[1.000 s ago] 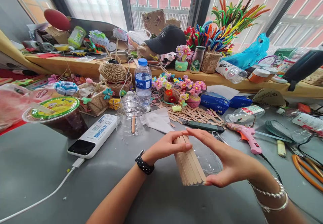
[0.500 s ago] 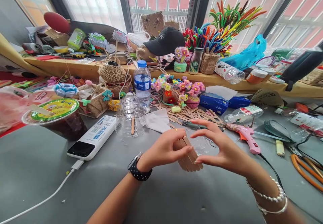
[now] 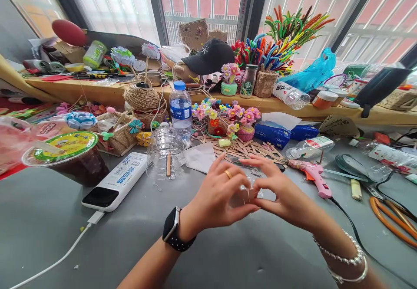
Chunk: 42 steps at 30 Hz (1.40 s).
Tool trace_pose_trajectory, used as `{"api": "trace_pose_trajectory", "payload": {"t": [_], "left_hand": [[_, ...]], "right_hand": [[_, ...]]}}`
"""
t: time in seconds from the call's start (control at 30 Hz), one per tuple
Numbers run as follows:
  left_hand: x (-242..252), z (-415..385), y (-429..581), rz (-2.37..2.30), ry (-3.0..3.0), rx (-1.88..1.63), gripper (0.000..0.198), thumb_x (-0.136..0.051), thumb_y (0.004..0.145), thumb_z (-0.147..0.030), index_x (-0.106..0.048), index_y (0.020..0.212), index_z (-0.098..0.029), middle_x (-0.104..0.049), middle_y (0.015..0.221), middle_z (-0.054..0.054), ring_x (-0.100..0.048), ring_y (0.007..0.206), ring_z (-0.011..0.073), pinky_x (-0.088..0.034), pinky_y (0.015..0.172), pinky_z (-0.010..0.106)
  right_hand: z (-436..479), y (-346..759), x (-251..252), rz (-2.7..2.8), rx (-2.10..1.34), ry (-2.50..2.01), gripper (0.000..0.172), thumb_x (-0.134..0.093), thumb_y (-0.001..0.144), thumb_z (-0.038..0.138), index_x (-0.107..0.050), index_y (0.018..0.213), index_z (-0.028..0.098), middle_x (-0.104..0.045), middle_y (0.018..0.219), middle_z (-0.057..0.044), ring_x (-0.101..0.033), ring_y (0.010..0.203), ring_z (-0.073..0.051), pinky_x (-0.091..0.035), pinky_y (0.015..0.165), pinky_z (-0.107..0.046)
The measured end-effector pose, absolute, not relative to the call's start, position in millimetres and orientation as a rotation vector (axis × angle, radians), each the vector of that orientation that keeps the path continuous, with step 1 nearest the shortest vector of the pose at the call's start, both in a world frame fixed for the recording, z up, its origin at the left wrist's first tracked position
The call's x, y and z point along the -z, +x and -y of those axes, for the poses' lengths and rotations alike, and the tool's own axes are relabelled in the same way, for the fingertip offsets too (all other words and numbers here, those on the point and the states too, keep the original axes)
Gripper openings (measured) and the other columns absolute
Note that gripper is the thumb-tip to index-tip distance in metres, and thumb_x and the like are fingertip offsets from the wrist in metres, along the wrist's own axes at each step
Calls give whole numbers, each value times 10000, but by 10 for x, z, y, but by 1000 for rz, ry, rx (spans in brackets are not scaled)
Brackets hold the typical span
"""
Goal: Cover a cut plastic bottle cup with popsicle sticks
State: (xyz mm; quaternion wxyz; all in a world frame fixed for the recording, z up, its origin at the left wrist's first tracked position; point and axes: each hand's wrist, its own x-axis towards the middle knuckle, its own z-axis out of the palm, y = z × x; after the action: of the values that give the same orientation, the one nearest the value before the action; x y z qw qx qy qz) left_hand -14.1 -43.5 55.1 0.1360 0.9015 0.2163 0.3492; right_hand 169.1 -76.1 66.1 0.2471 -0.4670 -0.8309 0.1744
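Observation:
Over the grey table [image 3: 48,228], my left hand [image 3: 218,198] and my right hand [image 3: 283,193] meet around a cut clear plastic bottle piece [image 3: 249,189] clad in wooden craft sticks. Both hands curl round it, thumbs touching underneath; the hands hide most of the sticks. A ring shows on my left hand, a black watch on that wrist, silver bracelets on the right wrist.
Behind the hands lie loose craft sticks [image 3: 247,148], a pink glue gun [image 3: 311,176], a clear bottle half with one stick [image 3: 166,154], a water bottle [image 3: 180,106], a white power bank [image 3: 114,185] and a lidded cup [image 3: 65,154]. Orange-handled tools [image 3: 391,215] lie right.
Both hands rose and turned the stick-clad piece away from me; the sticks, plainly seen before, are now mostly hidden by my fingers.

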Motion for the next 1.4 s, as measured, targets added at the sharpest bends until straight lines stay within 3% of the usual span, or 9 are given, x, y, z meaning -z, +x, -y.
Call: {"api": "trace_pose_trajectory", "payload": {"t": [0.13,0.23,0.4,0.53,0.83,1.03,1.23,1.4], "left_hand": [[-410,315,-142,-777,2087,-1289,771,-716,561,-401,-309,1192,-227,-362,1257,108,-303,1209,231,-249,1015,422],[-251,229,-88,-816,1607,-1085,869,-699,587,-394,-168,1261,-258,-223,1361,133,-197,1283,249,-227,1028,444],[-104,242,60,-653,1193,-875,1048,-745,538,-337,-19,1293,-304,-155,1383,143,-294,1242,287,-303,986,453],[-132,322,128,-565,1124,-917,1022,-730,577,-265,13,1274,-354,-102,1399,105,-320,1230,247,-361,958,396],[-157,334,123,-594,1134,-1028,813,-695,613,-238,-130,1195,-293,-234,1345,92,-342,1214,224,-391,937,342],[-141,334,137,-651,1119,-1024,760,-687,613,-254,-169,1169,-279,-283,1327,89,-384,1175,221,-422,883,328],[-118,328,162,-719,1060,-1027,805,-704,570,-289,-188,1188,-263,-294,1332,105,-410,1154,249,-419,876,350],[-116,324,159,-716,1074,-1029,807,-702,570,-288,-181,1186,-266,-309,1314,103,-397,1163,243,-422,867,337]], "right_hand": [[707,1750,-676,1979,-495,-1352,193,-618,700,337,-550,584,197,-412,1291,-41,-310,1226,-253,-230,1011,-466],[666,1794,-637,1718,-556,-1378,213,-635,679,379,-557,596,199,-421,1285,-35,-339,1211,-254,-254,1003,-446],[636,1778,-565,1486,-695,-1293,151,-630,690,366,-612,729,220,-437,1272,-30,-362,1197,-230,-273,1005,-409],[638,1713,-518,1439,-751,-1258,145,-638,686,348,-617,740,215,-448,1262,-26,-354,1203,-216,-257,1017,-383],[618,1630,-400,1321,-942,-1210,327,-623,705,353,-573,1005,233,-569,1123,-47,-459,1115,-217,-348,940,-385],[606,1615,-425,1333,-934,-1235,276,-603,718,365,-595,948,212,-547,1146,-53,-465,1107,-210,-357,936,-359],[579,1672,-402,1325,-823,-1263,212,-570,734,400,-596,698,193,-536,1133,-44,-425,1134,-217,-324,959,-356],[577,1654,-369,1249,-843,-1254,225,-555,738,419,-569,689,199,-593,887,-32,-522,931,-194,-384,878,-349]]}}
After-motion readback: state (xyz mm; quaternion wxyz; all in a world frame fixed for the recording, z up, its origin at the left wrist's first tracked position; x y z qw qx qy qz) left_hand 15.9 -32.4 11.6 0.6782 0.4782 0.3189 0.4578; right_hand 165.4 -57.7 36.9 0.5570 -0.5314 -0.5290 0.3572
